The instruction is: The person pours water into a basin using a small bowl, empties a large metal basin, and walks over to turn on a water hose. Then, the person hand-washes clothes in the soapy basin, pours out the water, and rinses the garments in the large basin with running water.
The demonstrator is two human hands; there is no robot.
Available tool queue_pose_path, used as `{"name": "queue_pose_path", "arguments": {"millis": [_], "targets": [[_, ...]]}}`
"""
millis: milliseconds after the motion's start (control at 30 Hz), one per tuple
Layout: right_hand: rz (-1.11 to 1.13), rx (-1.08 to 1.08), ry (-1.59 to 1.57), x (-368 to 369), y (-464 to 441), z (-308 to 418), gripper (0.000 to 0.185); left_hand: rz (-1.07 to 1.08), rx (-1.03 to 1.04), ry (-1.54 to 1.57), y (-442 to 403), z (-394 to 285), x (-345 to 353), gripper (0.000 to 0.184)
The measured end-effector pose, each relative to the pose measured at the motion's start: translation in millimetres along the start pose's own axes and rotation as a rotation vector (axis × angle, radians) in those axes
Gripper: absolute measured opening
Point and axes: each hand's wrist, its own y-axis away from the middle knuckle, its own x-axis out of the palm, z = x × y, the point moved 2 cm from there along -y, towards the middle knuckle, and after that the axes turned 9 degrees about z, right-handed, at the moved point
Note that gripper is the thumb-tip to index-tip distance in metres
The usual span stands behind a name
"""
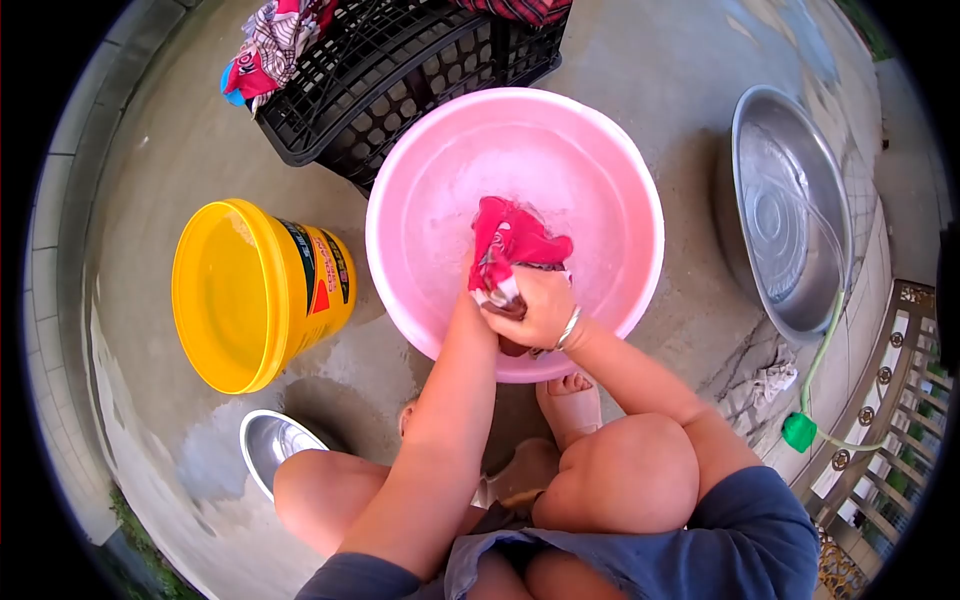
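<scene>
The red cloth (520,235) mostly hid the left grip (469,272), whose state I could not tell; the right grip (538,304) clenched it inside the pink basin (382,235) of water (425,215). On the damp floor (660,60), a knee (328,492) partly hid a metal bowl (264,441), and the view cropped a black crate (440,78) of clothes (272,55)

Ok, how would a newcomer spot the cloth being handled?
Find the large pink basin in the middle. Over it, the right hand grips a bunched cloth, bright pinkish-red with a patterned part. Unlike the similarly coloured clothes at the black crate, this one is in hand.
</scene>
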Motion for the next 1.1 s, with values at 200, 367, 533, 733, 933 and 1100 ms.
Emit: {"name": "queue_pose_path", "arguments": {"millis": [200,367,533,733,933,1100], "targets": [[-0.166,0.429,0.209,8,17,-118,0.036,-0.210,-0.106,-0.272,24,-13,66,0.022],[0.624,0.555,0.266,-39,11,-93,0.056,-0.313,-0.131,-1.453,2,-52,-40,0.029],[0.127,0.471,0.435,-47,-29,-112,0.080,-0.536,0.409,-1.359,18,-40,30,0.036],[0.746,0.687,0.408,33,-28,-182,0.057,-0.516,0.056,-1.353,10,-9,-28,0.032],[0.137,0.480,-0.399,-2,-36,-129,0.050,-0.343,-0.256,-1.018,-2,-26,-4,0.032],[0.341,0.075,-0.231,-49,-72,-35,0.045,0.181,-0.474,-0.784,6,-97,110,0.030]]}}
